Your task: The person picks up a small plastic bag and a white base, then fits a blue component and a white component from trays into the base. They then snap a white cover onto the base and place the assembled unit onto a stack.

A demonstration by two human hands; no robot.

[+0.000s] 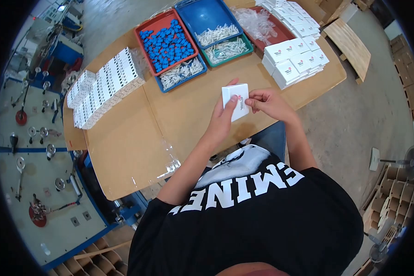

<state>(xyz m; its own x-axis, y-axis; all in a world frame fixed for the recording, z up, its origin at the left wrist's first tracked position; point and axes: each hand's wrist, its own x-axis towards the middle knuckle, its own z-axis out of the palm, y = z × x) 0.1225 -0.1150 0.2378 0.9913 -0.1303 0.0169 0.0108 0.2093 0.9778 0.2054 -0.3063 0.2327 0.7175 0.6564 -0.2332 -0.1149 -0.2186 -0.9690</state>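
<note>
A small white box with a red mark and dark print on its face is held above the cardboard-covered table, close to my body. My left hand grips it from the left side, thumb across the front and the other fingers behind. At the box's right edge, my right hand has its fingers curled and thumb and index finger pinched together on that edge. Whether the box's flap is open cannot be seen.
Trays of blue plastic parts and white plug-like pieces stand at the table's back. White boxes are stacked at the right, and rows of cartons at the left. Clear plastic bags lie in a red tray.
</note>
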